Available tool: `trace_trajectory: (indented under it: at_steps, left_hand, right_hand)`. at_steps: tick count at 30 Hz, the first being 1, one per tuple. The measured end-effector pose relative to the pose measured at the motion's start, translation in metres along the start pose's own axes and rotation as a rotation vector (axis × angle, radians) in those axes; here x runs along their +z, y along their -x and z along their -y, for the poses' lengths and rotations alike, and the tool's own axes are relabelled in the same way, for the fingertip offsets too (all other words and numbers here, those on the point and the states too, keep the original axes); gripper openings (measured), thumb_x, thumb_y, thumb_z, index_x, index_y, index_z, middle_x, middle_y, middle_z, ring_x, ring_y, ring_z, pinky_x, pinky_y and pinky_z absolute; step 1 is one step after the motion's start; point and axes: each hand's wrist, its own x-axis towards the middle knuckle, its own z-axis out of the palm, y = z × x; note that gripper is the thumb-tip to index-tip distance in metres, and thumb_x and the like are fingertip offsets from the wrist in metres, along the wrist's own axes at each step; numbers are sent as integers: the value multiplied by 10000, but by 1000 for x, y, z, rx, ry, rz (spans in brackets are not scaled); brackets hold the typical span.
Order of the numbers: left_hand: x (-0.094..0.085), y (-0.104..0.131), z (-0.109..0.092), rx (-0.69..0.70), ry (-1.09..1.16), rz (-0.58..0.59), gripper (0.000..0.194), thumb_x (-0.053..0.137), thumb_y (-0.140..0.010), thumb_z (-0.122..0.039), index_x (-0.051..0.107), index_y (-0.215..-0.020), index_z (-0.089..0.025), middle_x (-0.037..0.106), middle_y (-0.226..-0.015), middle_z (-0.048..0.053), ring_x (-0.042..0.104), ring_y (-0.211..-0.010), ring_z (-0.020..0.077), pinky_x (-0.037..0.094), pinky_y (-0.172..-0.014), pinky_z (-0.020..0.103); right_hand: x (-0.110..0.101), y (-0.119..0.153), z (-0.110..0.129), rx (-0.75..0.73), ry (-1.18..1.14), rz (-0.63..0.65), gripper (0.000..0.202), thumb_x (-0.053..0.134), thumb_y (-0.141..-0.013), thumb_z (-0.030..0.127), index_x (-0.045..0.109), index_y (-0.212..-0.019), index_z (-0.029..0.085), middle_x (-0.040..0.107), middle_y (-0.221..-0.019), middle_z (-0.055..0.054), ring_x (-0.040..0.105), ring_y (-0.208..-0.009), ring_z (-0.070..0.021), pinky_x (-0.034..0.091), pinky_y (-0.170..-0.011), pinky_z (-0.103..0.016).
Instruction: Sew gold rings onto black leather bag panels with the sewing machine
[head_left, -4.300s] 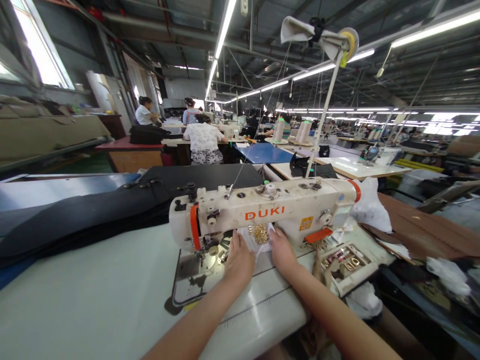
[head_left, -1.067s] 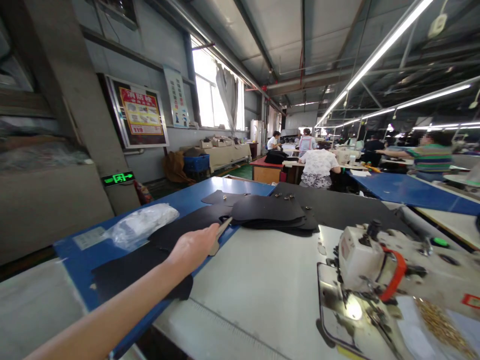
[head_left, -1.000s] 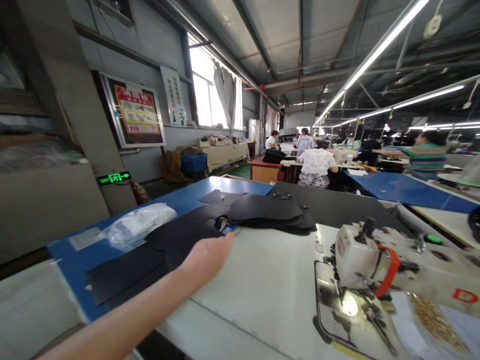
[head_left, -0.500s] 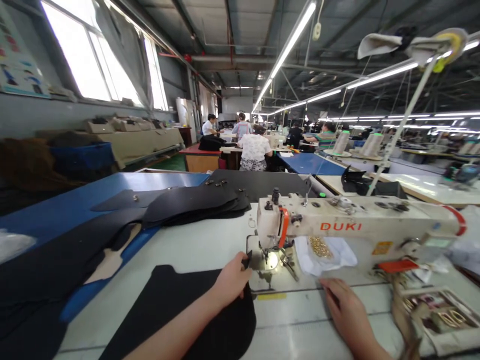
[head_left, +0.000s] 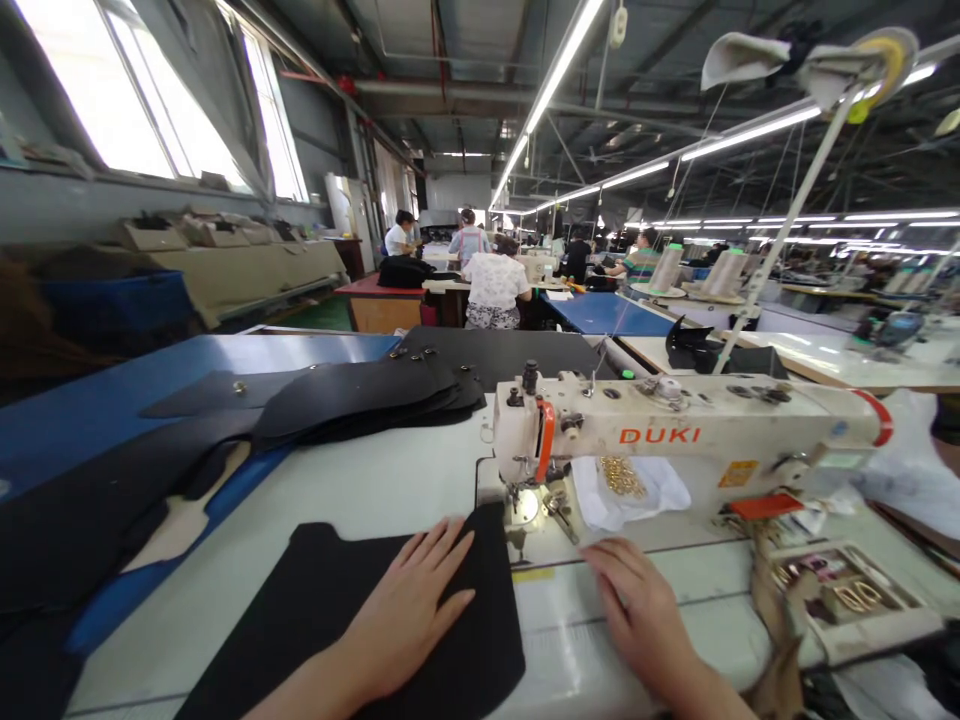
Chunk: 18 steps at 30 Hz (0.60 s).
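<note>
My left hand (head_left: 412, 610) lies flat with spread fingers on a black sheet-like panel (head_left: 491, 610), which rests on the pale table left of a sewing machine (head_left: 600, 428) marked DUKI. The panel's upper right corner reaches the machine's needle area (head_left: 525, 507), lit by a small lamp. In front of the machine bed, my right hand (head_left: 637, 605) has its fingers stretched toward the needle area and its thumb apart, and nothing shows in it. Its fingertips are close to the bed's front edge; whether they touch it I cannot tell.
Gold-coloured metal pieces (head_left: 621, 476) lie on a white plastic bag (head_left: 660, 495) under the machine arm. A tray (head_left: 885, 635) of small hardware stands at right. Stacked black panels (head_left: 360, 395) lie behind, at left. Thread cones (head_left: 664, 270) and several people are farther back.
My left hand has gone from a closed grip by the needle area to lying flat on the panel. The panel's corner now sits by the needle. My right hand has moved slightly left.
</note>
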Motion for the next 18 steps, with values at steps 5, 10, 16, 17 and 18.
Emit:
trace_trajectory:
  at_steps: [5, 10, 16, 17, 18]
  left_hand:
    - [0, -4, -17, -20, 25, -7, 532, 367, -928, -475, 352, -1409, -249, 308, -1500, 77, 273, -1377, 289, 296, -1097, 525]
    - [-11, 10, -23, -18, 110, -87, 501, 468, -906, -381, 392, -1378, -234, 350, -1484, 96, 292, -1373, 268, 311, -1100, 502]
    - [-40, 46, 40, -294, 65, -341, 401, 487, -889, -298, 499, -1287, -244, 486, -1397, 71, 451, -1274, 235, 364, -1084, 437]
    - [-50, 55, 58, -397, 39, -374, 390, 490, -886, -292, 514, -1273, -244, 514, -1370, 63, 478, -1247, 233, 385, -1069, 417]
    - [-61, 63, 75, -510, 6, -399, 382, 507, -880, -301, 527, -1259, -258, 539, -1341, 45, 504, -1219, 231, 409, -1050, 398]
  right_hand:
    - [31, -26, 57, -172, -114, 177, 309, 461, -845, 99, 652, -1068, 195, 694, -1014, -71, 618, -966, -212, 532, -875, -353]
    - [59, -21, 46, -271, -38, 176, 268, 463, -863, 135, 683, -1006, 189, 707, -1006, -73, 656, -960, -216, 571, -834, -334]
    - [66, -21, 18, -468, -24, 101, 215, 517, -877, 257, 692, -990, 206, 729, -955, -59, 701, -861, -190, 590, -766, -238]
    - [67, -21, 15, -485, -22, 97, 211, 528, -874, 271, 695, -987, 210, 732, -943, -55, 705, -845, -187, 590, -762, -228]
    - [68, -21, 12, -505, -19, 94, 208, 538, -870, 282, 698, -983, 213, 735, -933, -51, 709, -831, -186, 589, -758, -220]
